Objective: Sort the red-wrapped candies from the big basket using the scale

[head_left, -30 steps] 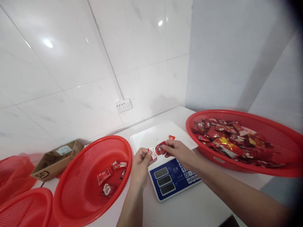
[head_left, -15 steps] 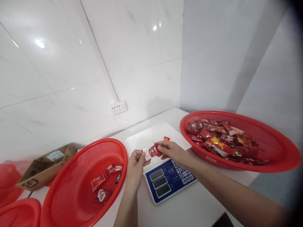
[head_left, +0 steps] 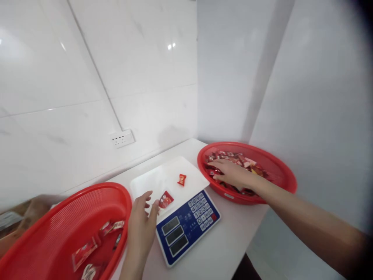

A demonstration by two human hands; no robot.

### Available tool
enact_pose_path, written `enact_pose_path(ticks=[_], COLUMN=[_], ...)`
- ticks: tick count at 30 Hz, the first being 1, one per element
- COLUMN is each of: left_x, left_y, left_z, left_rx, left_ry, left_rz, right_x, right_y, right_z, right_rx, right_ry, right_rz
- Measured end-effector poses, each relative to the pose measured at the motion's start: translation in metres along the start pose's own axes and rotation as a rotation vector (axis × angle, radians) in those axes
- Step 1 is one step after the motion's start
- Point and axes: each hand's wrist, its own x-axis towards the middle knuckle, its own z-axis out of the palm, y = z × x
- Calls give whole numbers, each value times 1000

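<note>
My left hand (head_left: 143, 217) hovers at the left edge of the scale's white pan (head_left: 157, 181), fingers apart and holding nothing. Beside its fingertips a red packet (head_left: 166, 199) lies on the pan, and a smaller red packet (head_left: 182, 179) lies farther back. My right hand (head_left: 230, 174) is over the packets in the right red basket (head_left: 279, 163), its fingers spread, with no packet visibly gripped. The scale's blue panel (head_left: 189, 223), with displays and number keys, faces me.
A left red basket (head_left: 43, 229) holds several packets, among them a flat red one (head_left: 84, 253). Behind it stands a cardboard box (head_left: 29, 214), partly cut off. A socket (head_left: 122, 139) is on the tiled wall, and a grey wall rises behind the right basket.
The red packet held between both hands now lies on the pan. My right hand has moved right into the basket, my left hand has opened, and the view has turned right.
</note>
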Motion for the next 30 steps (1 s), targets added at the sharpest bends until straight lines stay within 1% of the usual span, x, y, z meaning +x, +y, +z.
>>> enact_pose_path(ticks=[2,3,4,7,9,12,15,17,20,22,25,28,30], left_x=[0,0,-1,-1,-1,1,2,2,1,1,2,2,2], left_y=[2,4,5,7,7,5,4,4,4,4,2,1,0], left_z=[0,0,0,0,-1,-3,-5,-5,-4,-4,-3,-3,-3], left_rx=[-46,-67,-87,-124,-121,-118,-122,-119,-104,-100,-112,-119,-117], left_ry=[3,9,14,7,-29,-67,-72,-78,-93,-104,-127,-130,-126], left_rz=[-25,-38,-50,-72,-84,-88,-99,-109,-111,-110,-106,-113,-118], right_x=[-4,-6,-8,-7,-3,7,14,15,14,14,15,17,19], right_y=[25,34,41,52,57,67,78,82,84,83,81,76,72], right_z=[1,5,9,22,22,7,-14,-24,-27,-21,-3,8,5], right_rx=[-65,-74,-85,-126,-130,-115,-97,-79,-54,-49,-62,-91,-97], right_ry=[-152,-187,-195,-167,-140,-79,31,72,41,-7,-58,-52,-15], right_rz=[48,63,73,85,74,74,120,155,190,205,239,298,319])
